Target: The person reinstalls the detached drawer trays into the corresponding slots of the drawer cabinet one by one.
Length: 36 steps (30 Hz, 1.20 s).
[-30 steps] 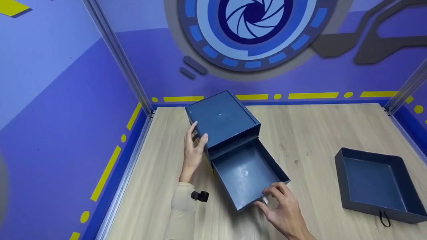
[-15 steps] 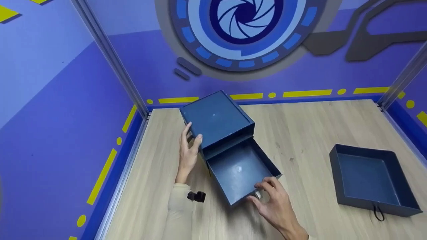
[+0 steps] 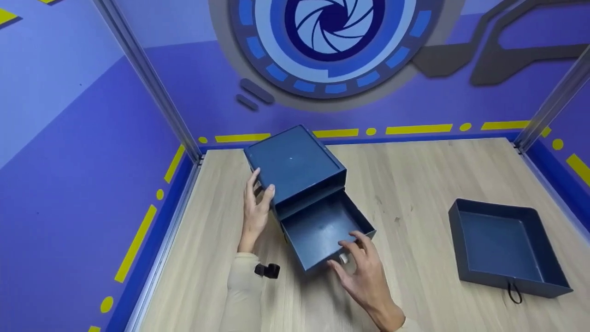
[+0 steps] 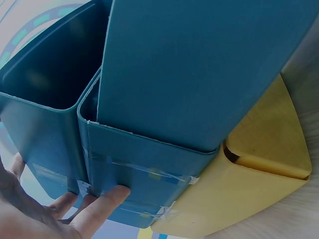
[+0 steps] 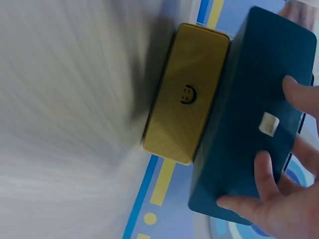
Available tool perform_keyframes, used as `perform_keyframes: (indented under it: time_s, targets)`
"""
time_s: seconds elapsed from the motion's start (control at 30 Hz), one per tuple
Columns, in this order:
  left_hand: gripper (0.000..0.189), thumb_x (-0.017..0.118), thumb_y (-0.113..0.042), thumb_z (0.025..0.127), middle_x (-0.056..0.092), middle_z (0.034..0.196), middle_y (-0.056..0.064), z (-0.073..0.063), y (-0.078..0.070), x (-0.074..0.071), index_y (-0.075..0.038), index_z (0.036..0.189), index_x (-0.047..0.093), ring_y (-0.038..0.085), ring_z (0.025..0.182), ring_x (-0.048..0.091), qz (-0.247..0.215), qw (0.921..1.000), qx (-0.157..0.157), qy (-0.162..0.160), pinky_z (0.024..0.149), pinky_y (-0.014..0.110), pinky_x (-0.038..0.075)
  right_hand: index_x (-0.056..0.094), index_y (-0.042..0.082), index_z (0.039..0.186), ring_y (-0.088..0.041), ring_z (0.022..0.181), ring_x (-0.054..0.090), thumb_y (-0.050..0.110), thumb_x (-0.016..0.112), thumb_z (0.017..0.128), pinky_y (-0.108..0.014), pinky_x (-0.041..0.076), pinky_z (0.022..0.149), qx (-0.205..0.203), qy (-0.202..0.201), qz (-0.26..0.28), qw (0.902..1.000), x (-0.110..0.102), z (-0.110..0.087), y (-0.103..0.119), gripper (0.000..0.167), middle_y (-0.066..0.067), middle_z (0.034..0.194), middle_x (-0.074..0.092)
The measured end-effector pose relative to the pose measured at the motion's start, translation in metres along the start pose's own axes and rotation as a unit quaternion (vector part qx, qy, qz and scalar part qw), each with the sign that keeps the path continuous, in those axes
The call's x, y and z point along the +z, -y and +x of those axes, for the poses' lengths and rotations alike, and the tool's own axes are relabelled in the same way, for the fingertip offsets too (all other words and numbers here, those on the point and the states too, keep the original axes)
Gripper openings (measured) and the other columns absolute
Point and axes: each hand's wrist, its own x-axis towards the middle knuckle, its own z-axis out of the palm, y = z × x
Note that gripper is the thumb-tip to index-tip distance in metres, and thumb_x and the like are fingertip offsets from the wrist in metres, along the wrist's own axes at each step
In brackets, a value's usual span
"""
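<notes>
A dark blue drawer cabinet [image 3: 295,166] stands angled on the table, its top bay without a drawer. Below that bay, a blue drawer [image 3: 318,228] sticks partway out of the middle bay. My left hand [image 3: 256,214] rests against the cabinet's left side, fingers lying along the wall in the left wrist view. My right hand [image 3: 364,272] is at the drawer's front, fingertips [image 5: 264,172] and thumb spread on the panel around a small white knob [image 5: 269,124]. Under it sits a yellow bottom drawer [image 5: 187,94] with a smiley face.
A second blue drawer [image 3: 504,244] with a black loop handle [image 3: 515,293] lies apart on the right of the wooden table [image 3: 405,184]. Blue-purple printed panels [image 3: 92,152] wall the table at the back and sides.
The middle drawer has slid further into the cabinet, my right hand moving along with its front. My left hand stays on the cabinet's side. The head view has shifted slightly.
</notes>
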Motion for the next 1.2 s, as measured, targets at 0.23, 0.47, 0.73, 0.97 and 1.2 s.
perform_keyframes:
  time_s: [0.23,0.47,0.73,0.97,1.2]
  targets:
    - [0.068,0.056,-0.027,0.104,0.025,0.173,0.02,0.002,-0.003,-0.003,-0.013,0.167,0.034,0.044,0.155,0.034,0.016,0.9998,0.003,0.009,0.125,0.064,0.033,0.069,0.006,0.108,-0.033,0.117,0.064,0.012,0.097,0.072,-0.046,0.055,0.09,0.045,-0.049,-0.034,0.9972,0.0,-0.02,0.013,0.046,-0.023,0.133,0.058]
    - [0.068,0.056,-0.028,0.105,0.025,0.173,0.02,0.001,0.0,-0.007,-0.014,0.167,0.033,0.043,0.155,0.034,0.012,0.9999,0.004,0.002,0.125,0.064,0.032,0.071,0.01,0.12,-0.022,0.108,0.069,0.014,0.095,0.076,-0.042,0.062,0.08,0.036,0.001,-0.051,0.998,0.0,-0.019,0.013,0.051,-0.013,0.125,0.063]
    - [0.067,0.056,-0.027,0.105,0.025,0.173,0.02,-0.003,0.0,-0.005,-0.014,0.167,0.033,0.045,0.154,0.035,0.004,1.0,-0.007,-0.006,0.124,0.065,0.034,0.069,0.009,0.125,-0.019,0.107,0.069,0.017,0.094,0.079,-0.038,0.062,0.079,0.021,0.019,-0.04,0.9988,0.003,-0.011,0.01,0.053,-0.013,0.128,0.063]
    - [0.067,0.056,-0.026,0.105,0.024,0.173,0.02,-0.001,0.001,-0.003,-0.014,0.167,0.034,0.044,0.154,0.034,0.004,0.9999,-0.008,-0.006,0.124,0.065,0.034,0.068,0.007,0.128,-0.023,0.108,0.07,0.017,0.093,0.08,-0.039,0.062,0.079,0.01,0.01,-0.028,0.9995,0.009,-0.007,0.008,0.055,-0.017,0.132,0.061]
    - [0.067,0.056,-0.027,0.105,0.025,0.173,0.02,0.0,0.001,-0.001,-0.014,0.167,0.034,0.044,0.154,0.035,0.011,0.9999,-0.003,-0.005,0.124,0.064,0.035,0.065,0.007,0.134,-0.029,0.117,0.068,0.017,0.094,0.079,-0.042,0.063,0.082,0.016,0.024,-0.027,0.9992,0.015,-0.006,0.006,0.062,-0.021,0.137,0.057]
